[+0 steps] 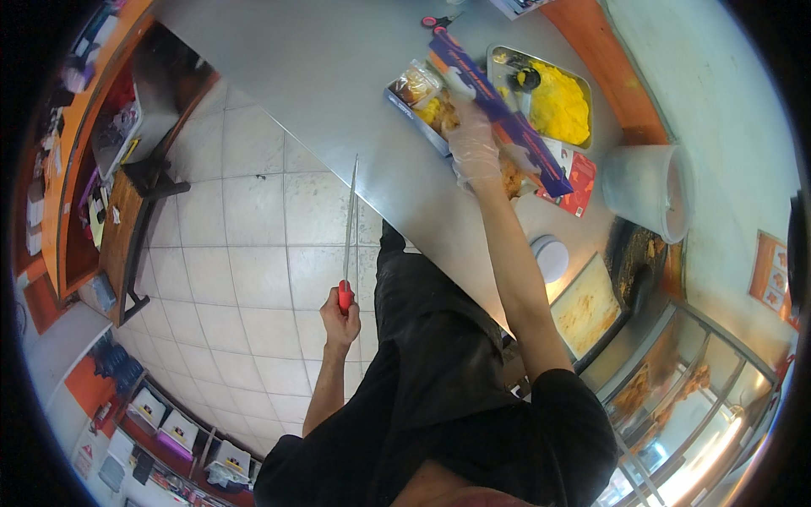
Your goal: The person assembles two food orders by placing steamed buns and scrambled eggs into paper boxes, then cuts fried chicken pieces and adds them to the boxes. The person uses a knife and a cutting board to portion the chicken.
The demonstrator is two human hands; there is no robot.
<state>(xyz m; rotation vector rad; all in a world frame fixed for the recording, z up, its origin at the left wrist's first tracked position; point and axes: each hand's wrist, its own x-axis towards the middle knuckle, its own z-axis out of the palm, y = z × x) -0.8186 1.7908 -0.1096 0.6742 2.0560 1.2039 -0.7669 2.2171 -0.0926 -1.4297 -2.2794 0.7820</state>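
My left hand (340,318) is closed round the red handle of a long, thin-bladed knife (350,224). Its blade points away from me, over the floor beside the counter edge. My right hand (473,145), in a clear plastic glove, reaches into an opened purple-and-white carton (420,121) on the counter. Brown fried chicken (512,176) shows below the glove, with more brown pieces at the fingertips. The fingers are blurred and partly hidden, so their grip cannot be made out. Yellow rice and a small clear packet (417,84) lie at the carton's far end.
A metal tray of yellow rice (557,106) with a dark scoop (525,80) stands behind the carton's raised purple lid (507,118). Scissors (439,22) lie farther off. To the right are a clear bucket (646,190), a round white lid (550,258), a stained cutting board (587,306) and a glass display case (684,397).
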